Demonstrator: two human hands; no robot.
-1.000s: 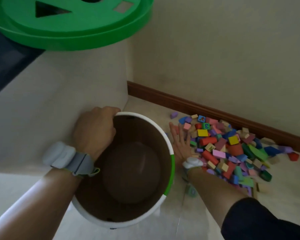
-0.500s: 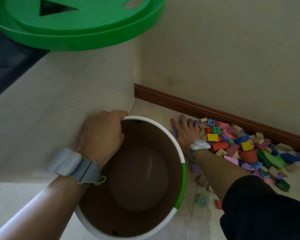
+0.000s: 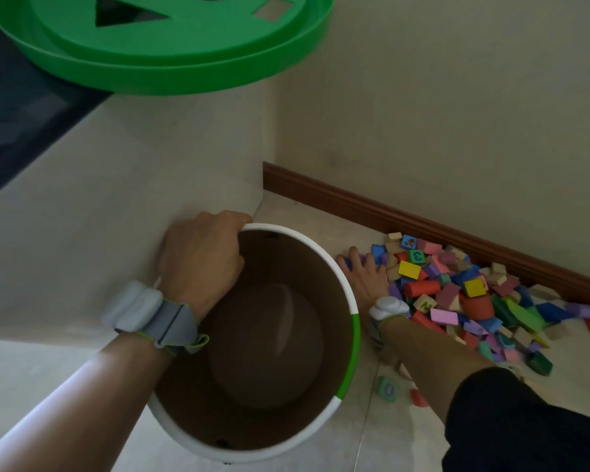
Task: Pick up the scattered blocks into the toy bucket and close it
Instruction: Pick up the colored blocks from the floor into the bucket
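The toy bucket [image 3: 351, 301], white-rimmed with a green stripe and a brown inside, stands on the floor with nothing in it. My left hand [image 3: 201, 258] grips its rim at the far left side. A heap of coloured blocks [image 3: 464, 294] lies on the floor to the right of the bucket, against the skirting board. My right hand [image 3: 365, 277] rests flat, fingers spread, at the left edge of the heap, just beside the bucket wall. The green lid [image 3: 171, 46] with shape cut-outs lies on a raised ledge at the top left.
A brown skirting board [image 3: 423, 219] and a cream wall close off the far side. A cream ledge [image 3: 99, 185] rises to the left of the bucket. A loose green number block [image 3: 386, 389] and a red one [image 3: 418, 399] lie near my right forearm.
My right hand has slid from the middle of the heap to its far left edge, closer to the wall. My left hand keeps its hold on the bucket rim.
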